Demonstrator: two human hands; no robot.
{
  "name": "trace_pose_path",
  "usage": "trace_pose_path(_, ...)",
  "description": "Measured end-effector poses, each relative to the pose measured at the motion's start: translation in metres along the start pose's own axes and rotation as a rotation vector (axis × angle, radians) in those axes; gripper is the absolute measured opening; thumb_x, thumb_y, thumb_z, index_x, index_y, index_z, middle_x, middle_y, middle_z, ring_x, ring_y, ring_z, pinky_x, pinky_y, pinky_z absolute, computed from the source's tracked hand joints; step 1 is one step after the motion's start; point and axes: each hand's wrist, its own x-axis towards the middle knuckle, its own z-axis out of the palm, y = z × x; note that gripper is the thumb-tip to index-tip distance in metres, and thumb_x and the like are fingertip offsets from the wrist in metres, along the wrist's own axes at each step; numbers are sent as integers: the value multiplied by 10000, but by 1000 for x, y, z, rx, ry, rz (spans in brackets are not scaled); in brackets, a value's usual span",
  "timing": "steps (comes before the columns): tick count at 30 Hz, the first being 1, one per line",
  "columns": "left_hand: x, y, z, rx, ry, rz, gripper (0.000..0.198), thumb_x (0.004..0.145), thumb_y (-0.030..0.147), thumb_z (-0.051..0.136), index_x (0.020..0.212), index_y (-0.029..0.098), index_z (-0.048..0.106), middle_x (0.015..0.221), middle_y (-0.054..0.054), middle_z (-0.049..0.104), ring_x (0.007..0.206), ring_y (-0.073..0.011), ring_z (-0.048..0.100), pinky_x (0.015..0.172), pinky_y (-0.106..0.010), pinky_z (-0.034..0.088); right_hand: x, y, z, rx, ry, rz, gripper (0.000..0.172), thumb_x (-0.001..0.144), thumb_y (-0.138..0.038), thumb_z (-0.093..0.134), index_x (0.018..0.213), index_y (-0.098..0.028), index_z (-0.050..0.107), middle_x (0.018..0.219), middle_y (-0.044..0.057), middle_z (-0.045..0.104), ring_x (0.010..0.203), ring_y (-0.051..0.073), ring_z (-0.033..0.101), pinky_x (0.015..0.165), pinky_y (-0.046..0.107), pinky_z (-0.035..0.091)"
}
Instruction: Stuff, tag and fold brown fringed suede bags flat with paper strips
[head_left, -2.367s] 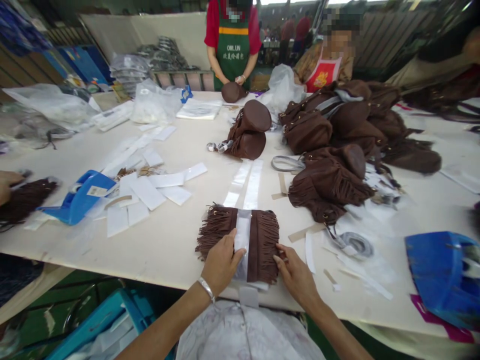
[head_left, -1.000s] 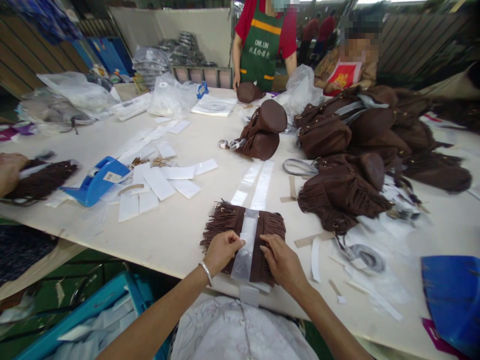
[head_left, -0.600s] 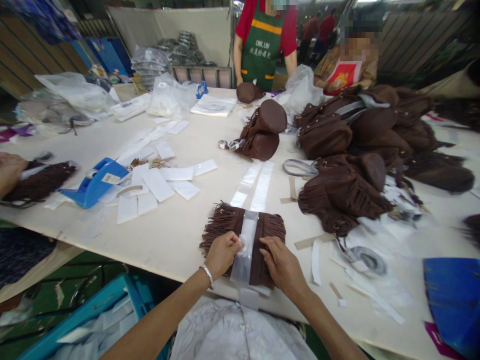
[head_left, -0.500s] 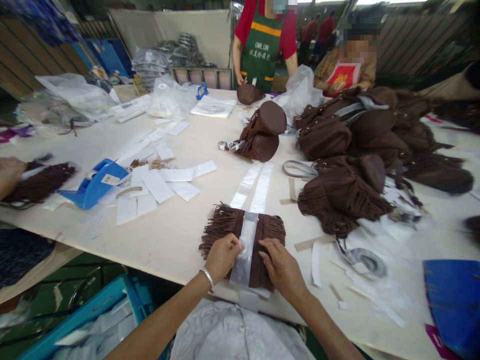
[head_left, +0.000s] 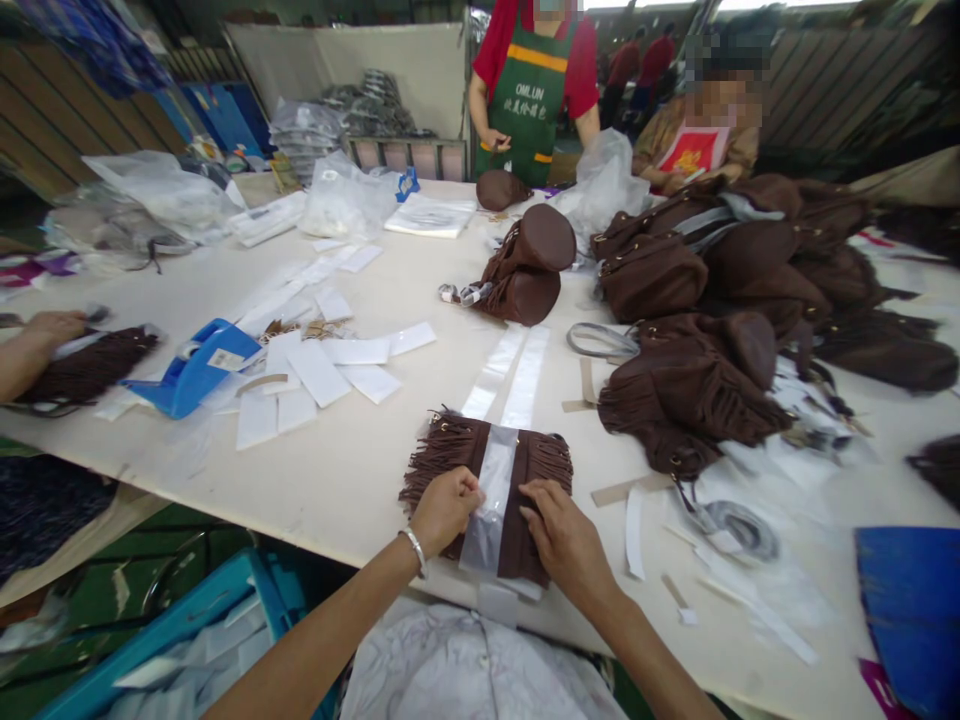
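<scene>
A brown fringed suede piece (head_left: 525, 470) lies at the near edge of the white table (head_left: 360, 470), with a clear plastic strip (head_left: 491, 490) laid across its middle. My left hand (head_left: 444, 508) is closed, pinching the strip's left edge over the fringe. My right hand (head_left: 564, 540) is closed too, its fingertips pinching the strip's right edge and pressing on the suede. Two more clear strips (head_left: 510, 370) lie just beyond the piece.
Brown fringed bags (head_left: 690, 390) are piled to the right and one bag (head_left: 529, 265) stands mid-table. White slips (head_left: 322, 365) and a blue tape dispenser (head_left: 191, 365) lie left. Another person's hand (head_left: 45, 330) rests on a fringed piece at far left. Two people stand at the far side.
My right hand moved from the piece's right side to the strip's right edge. My left hand curled from flat into a pinch on the strip. The view shifted slightly.
</scene>
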Motion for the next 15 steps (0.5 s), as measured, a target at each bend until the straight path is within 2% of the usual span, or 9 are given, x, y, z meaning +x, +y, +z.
trace_pose_path(6, -2, -2, 2, 42, 30, 29, 57, 778, 256, 525, 786, 200, 526, 541, 87, 489, 392, -75, 429, 428, -204, 308, 1, -1, -2, 0, 5, -11, 261, 954, -196, 400, 1177, -219, 535, 1126, 97, 575, 1072, 232, 568, 898, 394, 508)
trace_pose_path(9, -4, -2, 3, 79, 59, 49, 79, 782, 252, 536, 840, 199, 545, 571, 80, 513, 431, -81, 458, 471, -209, 343, 2, -7, -3, -36, 46, 47, 225, 968, -264, 412, 1127, -218, 564, 1060, 84, 605, 1006, 225, 593, 866, 370, 494)
trace_pose_path(11, -5, -2, 2, 108, 71, 60, 98, 783, 257, 546, 858, 195, 559, 590, 70, 537, 459, -90, 481, 496, -215, 361, 5, -13, -2, -63, 58, 109, 212, 974, -326, 419, 1032, -219, 592, 976, 63, 626, 912, 211, 611, 802, 340, 480)
trace_pose_path(15, -5, -2, 1, 173, 82, 80, 97, 791, 256, 551, 862, 191, 563, 594, 63, 552, 496, -103, 506, 526, -219, 373, 15, -20, 2, -65, -17, 212, 271, 958, -432, 445, 863, -229, 597, 836, 17, 633, 738, 174, 609, 641, 285, 413)
